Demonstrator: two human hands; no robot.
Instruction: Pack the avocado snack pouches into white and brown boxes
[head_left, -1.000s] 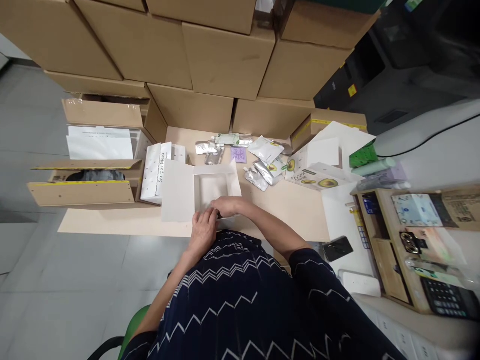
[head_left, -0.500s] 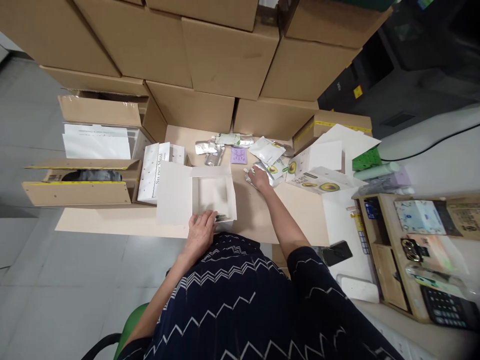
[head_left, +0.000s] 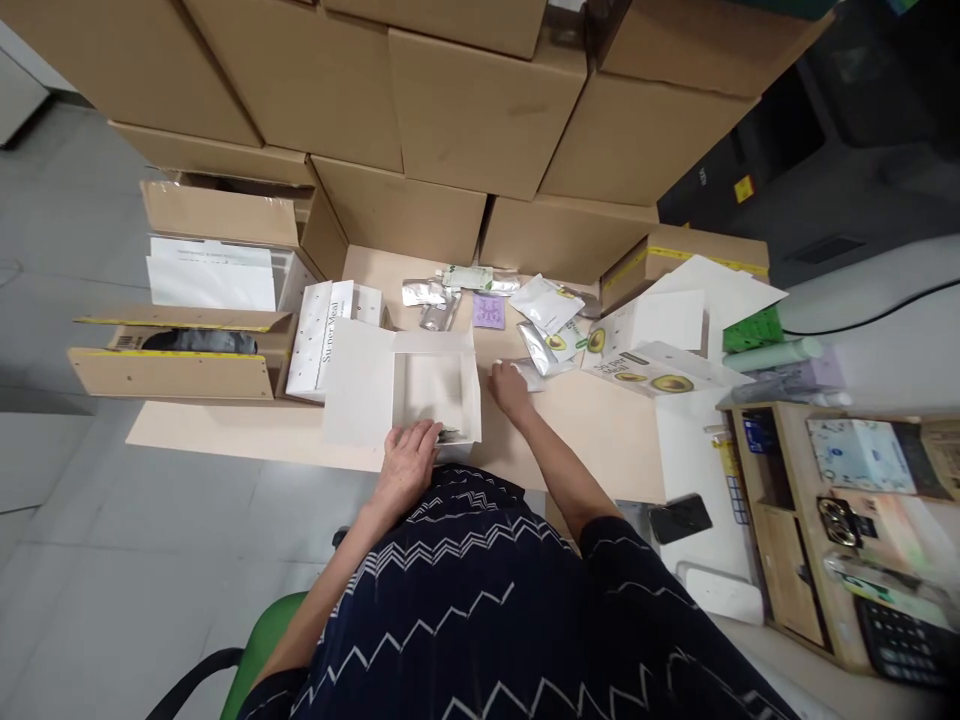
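A white box (head_left: 474, 392) stands with its lid folded open to the left. My left hand (head_left: 409, 462) grips its near wall, fingers curled over the rim. Inside the near right corner a small greenish packet edge (head_left: 451, 434) shows. Just right of the box, my right hand (head_left: 510, 390) is low over the table with its fingers curled. A shiny silver pouch (head_left: 532, 374) sticks out from behind that hand and appears to be in its grip; the fingers hide part of it. Beyond lie white avocado-print pouches (head_left: 551, 305).
Silver sachets (head_left: 424, 292) and a purple packet (head_left: 488, 311) lie at the back. An open avocado-print box (head_left: 651, 366) stands right, a lidded white box (head_left: 319, 340) and open cartons (head_left: 172, 374) left. Stacked cardboard boxes (head_left: 480, 110) wall off the back. A phone (head_left: 680, 518) lies right.
My right hand has drawn back from the pouch pile toward the white box, with a silver pouch beside it. My left hand stays at the box's near wall. The view has shifted slightly.
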